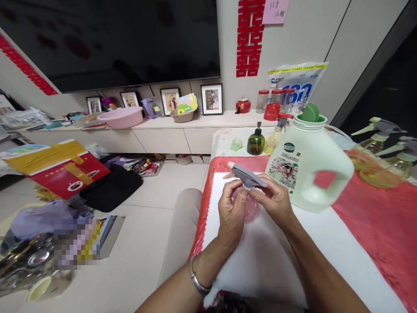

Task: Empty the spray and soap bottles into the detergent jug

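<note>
Head view: your left hand and right hand have fingers closed around the pink spray bottle, left of the pale green jug.

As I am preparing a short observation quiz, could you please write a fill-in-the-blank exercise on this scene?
1. The left grip and right grip together hold a spray bottle whose spray head is mostly ____.
2. A metal bracelet is worn on the ____ wrist.
3. The cup in the mouth of the big jug is ____.
4. The wide basin on the cabinet is ____.

Missing words: grey; left; green; pink.
</note>
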Motion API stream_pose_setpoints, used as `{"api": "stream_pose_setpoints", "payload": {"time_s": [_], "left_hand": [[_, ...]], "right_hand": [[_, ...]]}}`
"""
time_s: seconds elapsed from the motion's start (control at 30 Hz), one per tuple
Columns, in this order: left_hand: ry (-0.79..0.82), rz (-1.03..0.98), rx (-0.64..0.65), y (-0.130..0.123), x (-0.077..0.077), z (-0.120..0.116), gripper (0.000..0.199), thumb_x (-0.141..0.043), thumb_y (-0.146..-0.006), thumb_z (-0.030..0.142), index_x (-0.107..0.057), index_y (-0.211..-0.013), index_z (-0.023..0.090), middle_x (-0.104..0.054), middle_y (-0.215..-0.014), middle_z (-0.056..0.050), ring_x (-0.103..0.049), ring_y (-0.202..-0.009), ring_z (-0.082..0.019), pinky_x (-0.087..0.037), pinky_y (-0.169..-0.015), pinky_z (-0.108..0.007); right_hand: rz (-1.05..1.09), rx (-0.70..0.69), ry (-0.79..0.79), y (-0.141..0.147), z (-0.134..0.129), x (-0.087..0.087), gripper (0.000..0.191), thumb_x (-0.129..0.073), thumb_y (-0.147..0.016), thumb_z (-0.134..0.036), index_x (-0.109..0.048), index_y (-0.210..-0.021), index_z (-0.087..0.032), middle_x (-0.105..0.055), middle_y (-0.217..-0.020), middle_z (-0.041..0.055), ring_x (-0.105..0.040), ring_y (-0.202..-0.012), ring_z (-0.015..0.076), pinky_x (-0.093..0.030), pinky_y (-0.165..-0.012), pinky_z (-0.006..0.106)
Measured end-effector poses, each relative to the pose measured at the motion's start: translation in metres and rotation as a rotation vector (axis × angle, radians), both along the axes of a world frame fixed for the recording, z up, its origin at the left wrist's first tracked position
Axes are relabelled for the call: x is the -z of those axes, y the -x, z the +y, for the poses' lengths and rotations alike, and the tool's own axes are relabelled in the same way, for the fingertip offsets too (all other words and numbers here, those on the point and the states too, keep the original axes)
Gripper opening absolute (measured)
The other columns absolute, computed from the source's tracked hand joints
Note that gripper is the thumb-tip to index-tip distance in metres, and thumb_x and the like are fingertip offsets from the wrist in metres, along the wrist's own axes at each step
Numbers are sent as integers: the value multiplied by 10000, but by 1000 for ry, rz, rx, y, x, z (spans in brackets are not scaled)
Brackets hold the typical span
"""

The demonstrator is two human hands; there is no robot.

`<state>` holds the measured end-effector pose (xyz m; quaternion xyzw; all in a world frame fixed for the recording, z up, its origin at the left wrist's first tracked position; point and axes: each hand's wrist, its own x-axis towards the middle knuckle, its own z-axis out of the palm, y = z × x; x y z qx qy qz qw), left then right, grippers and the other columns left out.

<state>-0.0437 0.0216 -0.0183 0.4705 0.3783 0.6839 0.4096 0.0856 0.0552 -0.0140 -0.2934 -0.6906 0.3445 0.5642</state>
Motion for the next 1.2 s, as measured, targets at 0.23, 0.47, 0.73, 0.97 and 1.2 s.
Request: {"api": "stream_pose_setpoints", "payload": {"time_s": [0.23, 0.47, 0.73, 0.97, 1.2], "left_hand": [[-38, 74, -20, 1, 3, 1, 220, -662, -941, 377, -679, -1089, 215, -684, -1127, -86, -643, -1115, -239, -495, -1034, -424], [-21, 165, -21, 5, -5, -4, 230, -595, -946, 354, -663, -1110, 208, -676, -1154, -90, -639, -1145, -244, -482, -1060, -430], [143, 211, -57, -3, -22, 4, 258, -724, -772, 169, -646, -1015, 202, -696, -1060, -74, -672, -1033, -240, -534, -947, -426], [61, 309, -15, 10, -26, 8, 166, -705, -789, 153, -691, -943, 210, -670, -995, -43, -656, -976, -212, -526, -925, -389], [-29, 320, 46, 17, -23, 8, 160, -708, -857, 250, -723, -1014, 225, -668, -1043, -59, -649, -1013, -223, -518, -939, -389]], "right_hand": [[-51, -118, 33, -5, -1, -4, 251, -598, -1028, -390, -695, -1140, -188, -583, -1077, 47, -583, -1019, 137, -477, -919, 237], [-18, -30, -9, -2, 0, -1, 203, -733, -935, -346, -697, -1046, -180, -599, -1058, 37, -578, -1002, 130, -478, -898, 206], [-37, 34, 37, 1, 1, 1, 239, -788, -865, -331, -680, -980, -152, -600, -1050, 47, -584, -966, 129, -514, -883, 218], [-165, 17, 151, -11, -10, -17, 380, -763, -876, -464, -694, -1063, -140, -597, -1169, 84, -600, -1048, 168, -550, -921, 262], [-187, 74, 198, -15, -19, -22, 454, -642, -960, -523, -669, -1230, -159, -582, -1250, 91, -600, -1121, 179, -538, -969, 281]]}}
